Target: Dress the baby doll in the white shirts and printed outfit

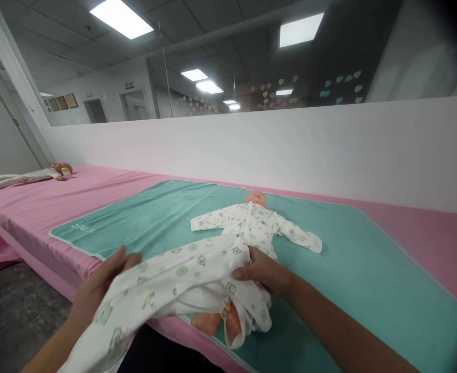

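The pink-covered platform (pixel 96 189) bore a teal blanket (pixel 348 264), on which a print-clad doll (pixel 250 220) lay, and at far left a white-clad doll (pixel 30 178).

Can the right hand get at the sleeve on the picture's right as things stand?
Probably, once freed: the right hand grips the cloth, but nothing seems to lie between it and the sleeve spread on the towel.

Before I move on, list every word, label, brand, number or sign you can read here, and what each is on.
No text reads clearly.
Green blanket: white lettering near its left corner, too blurred to quote.
Dark sign above a doorway: too small to read.
Framed panels at upper left: too small to tell any wording.
Printed cloth at the hands: small pictures, no legible words.
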